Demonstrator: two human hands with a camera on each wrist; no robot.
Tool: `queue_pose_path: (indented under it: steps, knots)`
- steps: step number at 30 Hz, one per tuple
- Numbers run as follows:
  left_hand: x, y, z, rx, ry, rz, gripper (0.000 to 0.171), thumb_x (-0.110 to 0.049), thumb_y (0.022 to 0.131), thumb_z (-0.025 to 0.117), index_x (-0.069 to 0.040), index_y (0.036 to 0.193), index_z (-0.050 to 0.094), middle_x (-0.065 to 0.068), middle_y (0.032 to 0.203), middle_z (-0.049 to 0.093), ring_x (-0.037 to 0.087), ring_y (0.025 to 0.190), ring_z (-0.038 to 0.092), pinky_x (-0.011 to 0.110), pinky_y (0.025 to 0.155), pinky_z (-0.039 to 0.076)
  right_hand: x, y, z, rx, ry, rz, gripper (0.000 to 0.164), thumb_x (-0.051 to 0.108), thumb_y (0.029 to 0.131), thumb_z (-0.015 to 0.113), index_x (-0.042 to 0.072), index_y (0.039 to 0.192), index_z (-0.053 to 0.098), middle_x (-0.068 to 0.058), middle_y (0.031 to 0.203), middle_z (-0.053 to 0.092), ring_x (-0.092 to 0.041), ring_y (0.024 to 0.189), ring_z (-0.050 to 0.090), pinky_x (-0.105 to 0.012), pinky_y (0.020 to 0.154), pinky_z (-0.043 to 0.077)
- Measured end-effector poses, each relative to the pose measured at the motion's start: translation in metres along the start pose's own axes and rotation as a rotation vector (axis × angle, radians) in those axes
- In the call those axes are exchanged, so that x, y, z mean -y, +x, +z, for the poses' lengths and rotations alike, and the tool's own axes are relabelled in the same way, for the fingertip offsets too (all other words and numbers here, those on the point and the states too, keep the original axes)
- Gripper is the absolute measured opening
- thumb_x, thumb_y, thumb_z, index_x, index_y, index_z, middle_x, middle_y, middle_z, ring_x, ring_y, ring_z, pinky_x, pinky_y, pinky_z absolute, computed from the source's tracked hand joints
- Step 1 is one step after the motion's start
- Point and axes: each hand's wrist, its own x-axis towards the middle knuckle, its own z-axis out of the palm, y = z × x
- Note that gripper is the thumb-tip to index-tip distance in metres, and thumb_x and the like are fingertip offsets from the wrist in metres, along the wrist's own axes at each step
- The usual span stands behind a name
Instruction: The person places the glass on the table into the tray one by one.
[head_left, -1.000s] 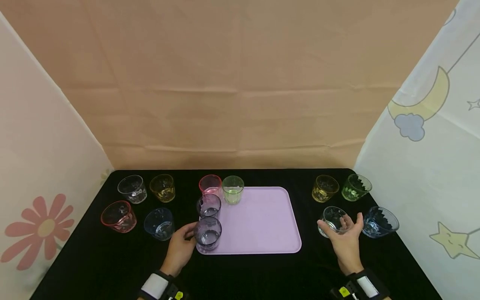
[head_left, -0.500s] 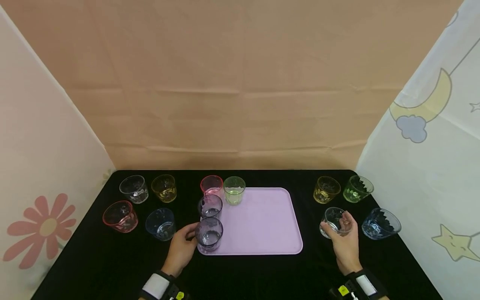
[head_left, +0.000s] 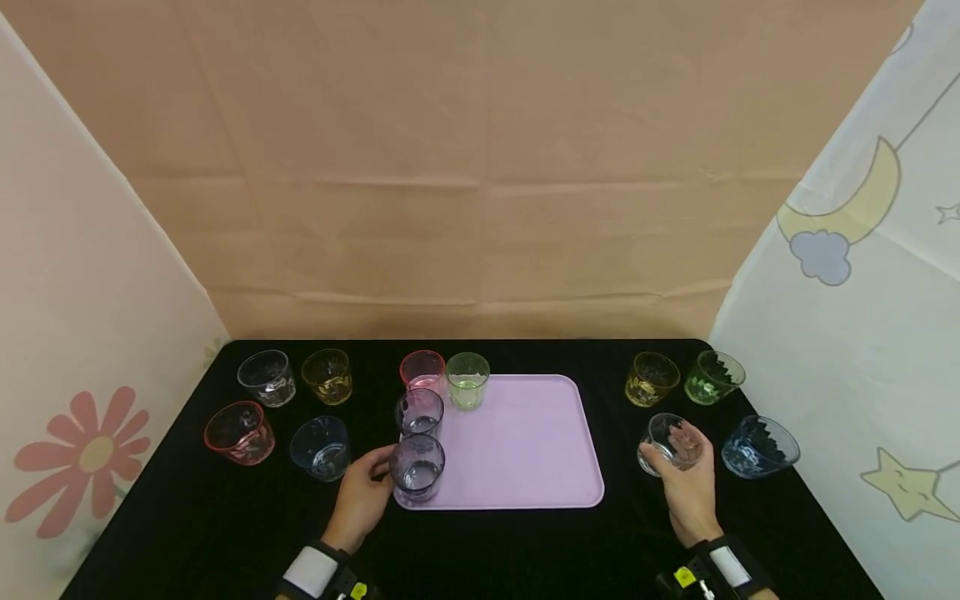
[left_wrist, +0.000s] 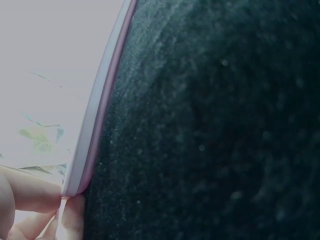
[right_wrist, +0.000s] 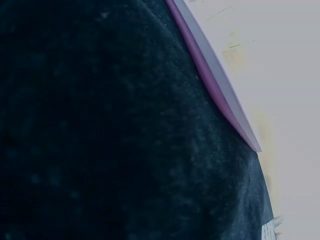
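In the head view my left hand (head_left: 362, 496) holds the left side of the nearer purple glass (head_left: 417, 468), which stands upright at the near left corner of the pink tray (head_left: 517, 467). Part of its fingers is hidden by the glass; the left wrist view shows fingertips (left_wrist: 37, 192) close to the tray's edge. A second purple glass (head_left: 418, 412) stands just behind. On the right, my right hand (head_left: 692, 483) grips a clear glass (head_left: 666, 437), thumb on its left and fingers round its right. The right wrist view shows neither hand nor glass.
A pink glass (head_left: 422, 372) and a green glass (head_left: 467, 382) stand at the tray's far left. Left of it are clear (head_left: 268, 379), yellow (head_left: 327, 377), red (head_left: 240, 433) and blue (head_left: 321, 448) glasses. Yellow (head_left: 651, 379), green (head_left: 712, 377) and blue (head_left: 760, 447) ones surround my right hand.
My right hand's fingers, spread wide beside the clear glass a second ago, have drawn in around it. The left hand and the purple glass have stayed in place.
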Motion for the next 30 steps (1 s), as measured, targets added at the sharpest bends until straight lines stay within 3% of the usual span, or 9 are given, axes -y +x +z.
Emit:
queue_pose_path:
  steps: [6,11,16,22,30]
  knots:
    - [0.0,0.0,-0.001,-0.008,-0.001,0.009,0.036,0.008,0.092,0.059,0.007,0.128,0.063,0.024,0.124,0.066,0.034,0.113,0.062,0.032,0.082,0.053,0.009,-0.001,0.004,-0.002,0.021,-0.013,0.08,0.012,0.095,0.072,0.007,0.157,0.022,-0.008,0.147,0.037,-0.024,0.138,0.033,-0.023,0.113,0.029]
    - [0.0,0.0,-0.001,-0.003,0.001,-0.002,0.036,0.008,0.092,0.059,0.008,0.128,0.062,0.024,0.123,0.066,0.035,0.112,0.063,0.033,0.081,0.053,0.021,-0.008,0.017,0.033,0.034,-0.059,0.077,0.009,0.095,0.072,0.007,0.155,0.024,-0.009,0.15,0.036,-0.023,0.138,0.034,-0.028,0.116,0.029]
    - [0.001,0.0,-0.001,0.005,0.006,-0.019,0.038,0.008,0.091,0.057,0.008,0.129,0.062,0.024,0.124,0.066,0.035,0.113,0.063,0.038,0.084,0.055,0.033,-0.018,0.035,0.126,0.035,-0.099,0.078,0.007,0.094,0.072,0.007,0.155,0.022,-0.009,0.152,0.035,-0.025,0.143,0.032,-0.036,0.119,0.029]
    - [0.001,0.001,-0.001,0.002,0.002,-0.009,0.039,0.009,0.09,0.057,0.008,0.129,0.062,0.024,0.123,0.066,0.035,0.112,0.063,0.032,0.081,0.054,0.044,-0.028,0.064,0.261,0.056,-0.152,0.076,-0.001,0.093,0.07,0.005,0.153,0.023,-0.011,0.152,0.036,-0.025,0.144,0.032,-0.036,0.118,0.033]
    - [0.0,0.002,0.0,0.001,0.004,-0.013,0.037,0.008,0.091,0.059,0.008,0.128,0.062,0.025,0.124,0.065,0.036,0.113,0.062,0.038,0.084,0.055,0.049,-0.044,0.108,0.371,0.064,-0.213,0.078,0.0,0.089,0.075,0.002,0.15,0.027,-0.019,0.154,0.035,-0.032,0.144,0.031,-0.057,0.119,0.024]
